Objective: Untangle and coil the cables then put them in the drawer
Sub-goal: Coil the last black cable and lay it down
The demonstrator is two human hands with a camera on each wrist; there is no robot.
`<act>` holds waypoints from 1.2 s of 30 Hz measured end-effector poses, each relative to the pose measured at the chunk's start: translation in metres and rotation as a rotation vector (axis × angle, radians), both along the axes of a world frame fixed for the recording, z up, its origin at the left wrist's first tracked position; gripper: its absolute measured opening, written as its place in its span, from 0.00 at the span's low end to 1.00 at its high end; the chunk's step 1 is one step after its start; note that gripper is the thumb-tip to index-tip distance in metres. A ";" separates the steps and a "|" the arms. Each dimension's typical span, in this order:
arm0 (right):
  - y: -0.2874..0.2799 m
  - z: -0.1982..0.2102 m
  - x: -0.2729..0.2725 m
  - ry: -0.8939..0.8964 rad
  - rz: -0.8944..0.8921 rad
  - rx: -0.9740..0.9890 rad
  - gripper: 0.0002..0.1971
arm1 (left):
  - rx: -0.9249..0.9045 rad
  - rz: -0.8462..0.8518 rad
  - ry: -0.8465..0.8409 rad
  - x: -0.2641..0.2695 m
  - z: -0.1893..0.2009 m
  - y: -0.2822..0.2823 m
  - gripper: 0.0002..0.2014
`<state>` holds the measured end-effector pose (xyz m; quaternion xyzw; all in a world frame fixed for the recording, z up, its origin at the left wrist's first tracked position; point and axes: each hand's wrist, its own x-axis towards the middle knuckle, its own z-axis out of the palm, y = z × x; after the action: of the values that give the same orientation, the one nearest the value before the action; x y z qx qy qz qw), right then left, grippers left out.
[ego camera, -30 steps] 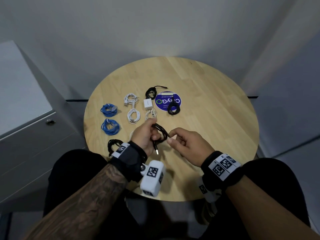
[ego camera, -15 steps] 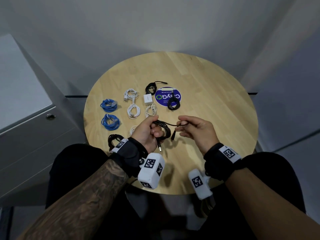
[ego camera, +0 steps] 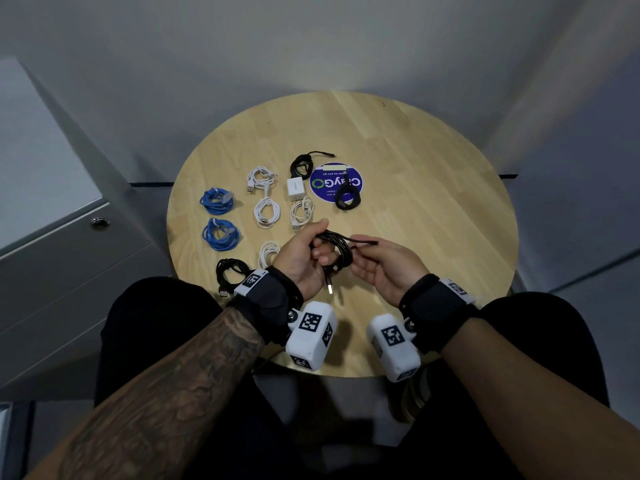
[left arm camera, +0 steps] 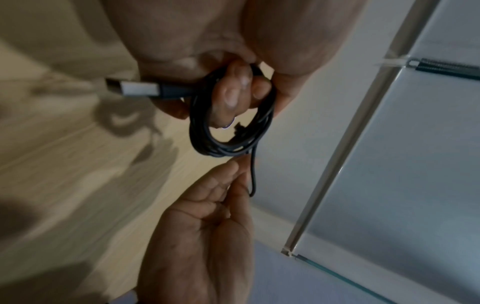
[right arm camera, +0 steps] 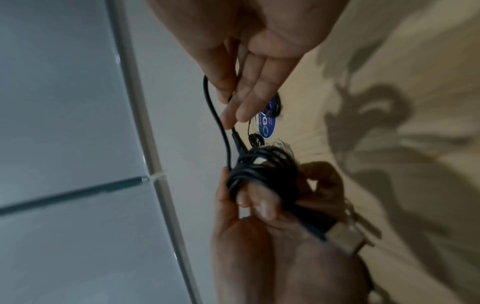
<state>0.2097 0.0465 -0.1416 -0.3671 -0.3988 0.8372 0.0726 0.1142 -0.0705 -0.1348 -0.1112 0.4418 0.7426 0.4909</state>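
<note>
In the head view, above the near part of the round wooden table (ego camera: pixel 433 202), my left hand (ego camera: pixel 313 249) grips a black cable coil (ego camera: pixel 341 252), its fingers curled through the loops. The coil's USB plug (ego camera: pixel 329 288) hangs below that hand. Palm up beside it, my right hand (ego camera: pixel 369 249) pinches the cable's loose end (ego camera: pixel 363 241). The left wrist view shows the coil (left arm camera: pixel 228 133) around my fingers (left arm camera: pixel 233 96) and the plug (left arm camera: pixel 135 89). The right wrist view shows the pinched end (right arm camera: pixel 215 111) leading to the coil (right arm camera: pixel 262 164).
On the table lie two blue coils (ego camera: pixel 216 201) (ego camera: pixel 221 234), several white coils (ego camera: pixel 266 212), three black coils (ego camera: pixel 301 164) (ego camera: pixel 348 199) (ego camera: pixel 230 273), a white charger (ego camera: pixel 295 189) and a blue sticker (ego camera: pixel 335 183). A grey drawer cabinet (ego camera: pixel 69 258) with a lock (ego camera: pixel 100 222) stands at the left.
My right hand drew the loose end out to the right, then turned palm up and came back close to the coil. My left hand kept its hold on the coil.
</note>
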 end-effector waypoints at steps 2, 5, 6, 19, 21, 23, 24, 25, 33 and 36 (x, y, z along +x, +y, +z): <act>-0.008 -0.003 -0.002 -0.007 0.031 0.053 0.09 | 0.016 0.026 -0.010 -0.001 -0.001 -0.001 0.22; -0.017 0.000 -0.004 0.031 0.079 0.168 0.14 | 0.045 0.119 -0.038 -0.005 -0.006 -0.003 0.21; -0.019 -0.001 -0.003 0.045 0.117 0.240 0.22 | 0.052 0.143 -0.041 -0.006 -0.007 -0.003 0.21; -0.028 -0.011 -0.004 0.050 0.165 0.738 0.30 | 0.099 0.189 -0.025 0.000 -0.010 -0.002 0.21; -0.028 -0.008 -0.002 0.057 0.174 0.737 0.33 | 0.073 0.180 0.012 0.002 -0.009 -0.001 0.20; -0.028 -0.004 0.001 0.056 0.204 0.773 0.43 | 0.058 0.184 0.037 0.005 -0.007 0.000 0.18; -0.027 -0.004 0.002 0.057 0.228 0.791 0.48 | 0.053 0.178 0.042 0.006 -0.005 0.000 0.19; -0.027 -0.003 0.003 0.070 0.264 0.800 0.52 | 0.048 0.172 0.042 0.006 -0.004 0.000 0.19; -0.025 -0.003 -0.002 0.114 0.272 0.922 0.13 | 0.108 0.204 0.026 0.005 0.005 -0.004 0.21; -0.019 0.004 -0.001 0.147 0.237 0.775 0.06 | 0.102 0.165 0.102 0.009 0.007 -0.003 0.23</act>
<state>0.2089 0.0273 -0.1379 -0.2034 -0.7177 0.6517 0.1369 0.1231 -0.0733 -0.1280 -0.0841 0.4172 0.8067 0.4101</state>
